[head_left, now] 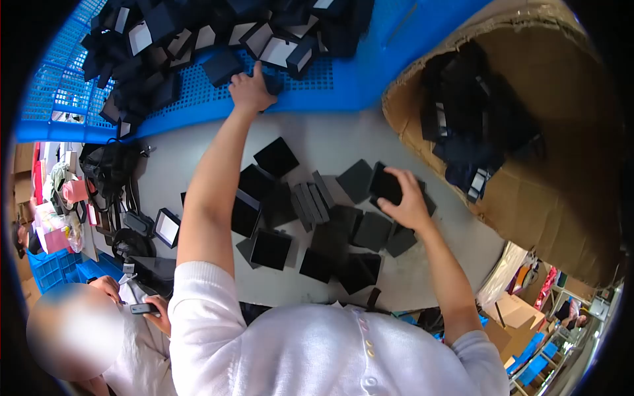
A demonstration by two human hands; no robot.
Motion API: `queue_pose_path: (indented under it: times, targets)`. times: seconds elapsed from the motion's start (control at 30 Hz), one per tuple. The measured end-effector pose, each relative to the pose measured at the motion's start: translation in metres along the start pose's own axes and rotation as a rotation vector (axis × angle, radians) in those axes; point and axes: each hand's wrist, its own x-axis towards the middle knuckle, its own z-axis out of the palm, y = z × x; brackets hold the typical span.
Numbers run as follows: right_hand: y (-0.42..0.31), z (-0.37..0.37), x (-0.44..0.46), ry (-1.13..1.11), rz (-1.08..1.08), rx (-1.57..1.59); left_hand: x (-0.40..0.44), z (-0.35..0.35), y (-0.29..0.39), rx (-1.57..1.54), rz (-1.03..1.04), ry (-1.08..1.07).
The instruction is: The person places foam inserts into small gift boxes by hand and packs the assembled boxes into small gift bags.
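At the near edge of the blue crate point(317, 102), my left hand point(249, 91) has its thumb and fingers around a small black box point(273, 84); part of the grip is hidden. Over the right part of the grey table point(370, 135), my right hand point(411, 201) is closed on another black box point(385, 185), thumb on the near side and fingers on the far side. Between my arms lie several flat black box pieces point(277, 157), some overlapping. A few thin ones point(310, 203) lean side by side in the middle.
More black boxes with pale insides point(277, 51) are heaped in the crate. At right a large cardboard carton point(555, 158) holds dark items. A black bag point(109, 168) lies at left. Beside my left arm sits a person point(139, 343) holding a phone point(143, 308).
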Motion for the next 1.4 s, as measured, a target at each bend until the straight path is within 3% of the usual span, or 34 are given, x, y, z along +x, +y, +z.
queue_pose_path:
  times: [0.07, 0.13, 0.2, 0.23, 0.3, 0.43, 0.5, 0.53, 0.57, 0.63, 0.67, 0.7, 0.73, 0.77, 0.83, 0.9, 0.97, 1.0, 1.1, 1.13, 1.17, 1.23, 1.27, 1.3, 1.4]
  targets:
    - [-0.002, -0.010, -0.006, 0.064, 0.047, 0.113, -0.027, -0.017, -0.011, -0.176, -0.048, -0.086]
    - [-0.008, -0.011, -0.010, 0.162, -0.040, 0.160, -0.065, -0.015, -0.032, -0.702, 0.240, 0.099]
    - [-0.034, -0.008, -0.010, 0.201, -0.116, 0.183, -0.136, -0.046, -0.017, -1.293, 0.256, -0.212]
    - [-0.050, -0.004, -0.011, 0.230, -0.191, 0.195, -0.179, -0.085, 0.003, -1.458, 0.121, -0.406]
    - [-0.081, 0.004, -0.012, 0.201, -0.326, 0.194, -0.227, -0.070, 0.019, -1.321, 0.349, -0.229]
    - [-0.113, 0.017, -0.025, -0.001, -0.582, -0.051, -0.290, -0.061, 0.047, -1.485, 0.435, -0.344]
    - [-0.112, 0.010, -0.037, -0.118, -0.555, -0.116, -0.309, -0.067, 0.049, -1.608, 0.479, -0.402]
    - [-0.105, 0.010, -0.042, -0.136, -0.565, -0.107, -0.319, -0.071, 0.053, -1.970, 0.415, -0.585]
    - [-0.099, 0.012, -0.047, -0.155, -0.571, -0.097, -0.325, -0.068, 0.055, -1.974, 0.412, -0.582]
    - [-0.093, 0.022, -0.056, -0.156, -0.549, -0.015, -0.333, -0.062, 0.060, -2.051, -0.012, -0.708]
    - [-0.091, 0.035, -0.060, 0.018, -0.354, 0.265, -0.337, -0.062, 0.066, -2.110, 0.113, -0.567]
    - [-0.093, 0.042, -0.063, 0.200, -0.157, 0.539, -0.336, -0.062, 0.067, -2.110, 0.129, -0.583]
    - [-0.095, 0.042, -0.068, 0.084, -0.042, 0.620, -0.336, -0.063, 0.064, -2.102, 0.069, -0.602]
    - [-0.099, 0.050, -0.071, 0.138, 0.040, 0.692, -0.338, -0.064, 0.064, -2.091, 0.003, -0.622]
    - [-0.091, 0.068, -0.071, 0.154, 0.069, 0.840, -0.339, -0.064, 0.068, -2.084, -0.068, -0.591]
    - [-0.092, 0.078, -0.072, 0.162, 0.093, 0.809, -0.338, -0.057, 0.069, -1.720, -0.124, -0.369]
    - [-0.091, 0.063, -0.076, -0.032, 0.087, 0.841, -0.326, -0.060, 0.053, -1.633, -0.155, -0.382]
    - [-0.081, 0.060, -0.074, 0.090, -0.061, 0.788, -0.317, -0.062, 0.042, -1.550, -0.123, -0.374]
    - [-0.011, 0.011, -0.072, 0.423, -0.107, -0.182, -0.286, -0.064, 0.002, -1.194, 0.096, -0.414]
    - [0.014, 0.005, -0.076, 0.413, 0.083, -0.320, -0.267, -0.055, -0.009, -0.999, 0.306, -0.169]
    - [0.039, 0.005, -0.078, 0.391, 0.263, -0.359, -0.241, -0.061, -0.012, -0.779, 0.395, 0.064]
    - [0.078, 0.013, -0.081, 0.369, 0.325, -0.328, -0.178, -0.051, -0.005, -1.030, 0.075, 0.027]
    - [0.086, 0.014, -0.080, 0.325, 0.374, -0.181, -0.137, -0.039, -0.001, -1.089, 0.021, 0.072]
    - [0.090, 0.012, -0.077, 0.282, 0.425, -0.035, -0.097, -0.015, 0.003, -1.002, 0.059, 0.179]
    - [0.078, 0.000, -0.078, 0.427, 0.306, -0.155, 0.002, 0.046, 0.024, -0.741, 0.142, 0.470]
